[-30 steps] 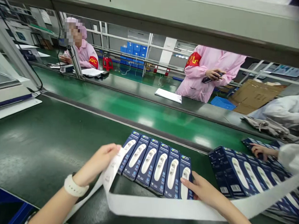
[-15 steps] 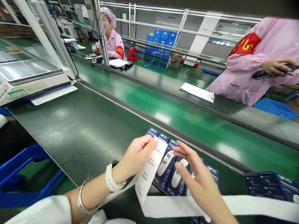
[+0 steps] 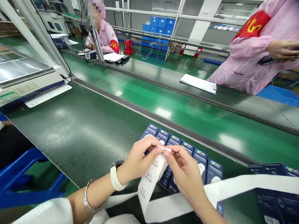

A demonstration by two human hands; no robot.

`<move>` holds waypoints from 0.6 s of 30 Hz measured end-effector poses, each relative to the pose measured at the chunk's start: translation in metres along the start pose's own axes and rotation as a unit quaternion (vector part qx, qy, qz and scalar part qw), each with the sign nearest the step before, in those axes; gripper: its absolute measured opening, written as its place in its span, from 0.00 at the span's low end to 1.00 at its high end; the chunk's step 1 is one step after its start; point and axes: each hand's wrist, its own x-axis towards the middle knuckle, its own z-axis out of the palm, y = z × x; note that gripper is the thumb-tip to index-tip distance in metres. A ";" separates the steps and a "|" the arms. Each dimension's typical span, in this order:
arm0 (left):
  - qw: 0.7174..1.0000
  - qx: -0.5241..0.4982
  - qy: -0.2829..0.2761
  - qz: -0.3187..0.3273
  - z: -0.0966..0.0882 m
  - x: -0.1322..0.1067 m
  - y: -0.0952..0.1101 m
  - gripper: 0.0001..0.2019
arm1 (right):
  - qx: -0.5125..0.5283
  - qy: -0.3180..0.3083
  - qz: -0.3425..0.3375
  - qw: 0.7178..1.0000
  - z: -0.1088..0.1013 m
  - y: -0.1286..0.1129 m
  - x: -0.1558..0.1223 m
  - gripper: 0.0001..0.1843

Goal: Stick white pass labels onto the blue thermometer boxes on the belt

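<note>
Left hand [image 3: 138,160] pinches the long white paper strip of Q.C. PASS labels [image 3: 149,180] above the row of dark blue cardboard boxes [image 3: 187,147], right hand [image 3: 184,172] nipping its top edge with closed fingers; judged best: hold strip taut, peel slowly.

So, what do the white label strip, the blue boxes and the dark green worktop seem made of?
The label strip looks like thin, slick paper backing carrying Q.C. PASS stickers: it curls and folds limply. The boxes seem printed cardboard, slightly glossy, with crisp folded edges. The worktop is probably smooth rubber or plastic sheet: soft light reflections.
</note>
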 end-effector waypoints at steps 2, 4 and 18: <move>1.000 0.002 0.023 -0.012 0.000 0.001 -0.001 0.06 | -0.015 -0.007 -0.003 1.000 0.000 0.001 0.000 0.10; 0.998 -0.001 0.042 -0.044 0.001 0.004 -0.002 0.11 | -0.034 -0.015 -0.003 0.999 0.000 0.000 0.001 0.10; 0.942 -0.119 0.018 -0.312 -0.010 0.038 -0.017 0.14 | -0.317 -0.007 -0.087 0.944 -0.005 0.024 0.053 0.15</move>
